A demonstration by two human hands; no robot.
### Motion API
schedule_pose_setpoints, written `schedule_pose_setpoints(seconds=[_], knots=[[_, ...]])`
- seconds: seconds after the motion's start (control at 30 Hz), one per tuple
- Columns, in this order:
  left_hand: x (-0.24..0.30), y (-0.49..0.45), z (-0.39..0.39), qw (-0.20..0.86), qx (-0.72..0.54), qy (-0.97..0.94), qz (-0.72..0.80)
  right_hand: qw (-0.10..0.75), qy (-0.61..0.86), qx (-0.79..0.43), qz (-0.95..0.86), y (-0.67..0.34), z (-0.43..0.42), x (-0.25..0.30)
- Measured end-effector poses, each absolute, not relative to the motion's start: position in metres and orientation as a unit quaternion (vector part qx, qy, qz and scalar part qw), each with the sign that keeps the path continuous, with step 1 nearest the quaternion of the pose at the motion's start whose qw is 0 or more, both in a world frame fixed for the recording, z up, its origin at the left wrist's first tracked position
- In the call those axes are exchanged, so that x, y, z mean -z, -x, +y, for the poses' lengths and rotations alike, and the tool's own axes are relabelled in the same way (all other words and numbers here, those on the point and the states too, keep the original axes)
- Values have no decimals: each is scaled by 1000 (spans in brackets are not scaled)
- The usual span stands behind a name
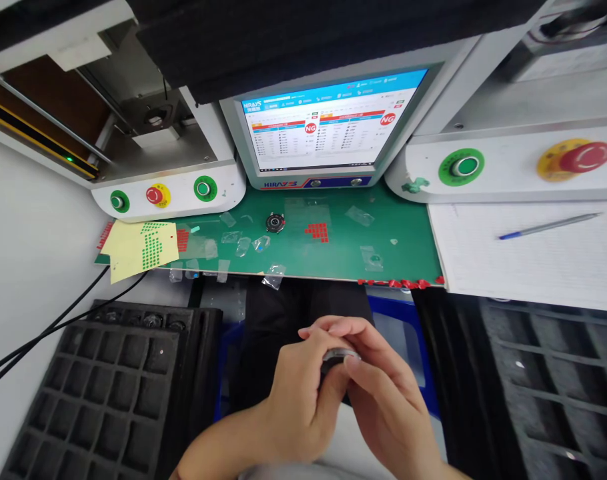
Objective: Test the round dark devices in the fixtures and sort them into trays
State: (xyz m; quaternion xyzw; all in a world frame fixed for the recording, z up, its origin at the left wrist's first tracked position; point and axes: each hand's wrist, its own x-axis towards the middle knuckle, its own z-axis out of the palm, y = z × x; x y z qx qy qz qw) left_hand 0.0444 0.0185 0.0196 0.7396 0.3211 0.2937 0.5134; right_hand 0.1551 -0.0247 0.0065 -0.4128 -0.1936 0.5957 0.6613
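Both my hands meet low in the middle of the view, over my lap. My left hand (pixel 296 393) and my right hand (pixel 383 393) are closed together round a small dark round part (pixel 337 357), of which only the rim shows between the fingers. A similar round black part (pixel 275 222) lies on the green mat (pixel 333 257) in front of the monitor. Several clear film pieces (pixel 243 245) lie scattered on the mat near it.
A monitor (pixel 328 123) shows two red NG marks. Control boxes with green and red buttons (pixel 158 195) (pixel 573 159) flank it. A yellow sticker sheet (pixel 143 248), a black compartment tray (pixel 108 393), a paper pad with a pen (pixel 548 227) and cables (pixel 48 333) surround me.
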Motion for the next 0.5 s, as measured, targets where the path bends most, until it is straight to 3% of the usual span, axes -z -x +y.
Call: schedule_pose_setpoints(seconds=[0.27,0.5], knots=[[-20,-47,13,378,-302,-821,302,688,416,-553,-220,-149,-31,-6],[-19,-50,16,371,-284,-838,283,708,405,-537,-216,-147,-32,-4]])
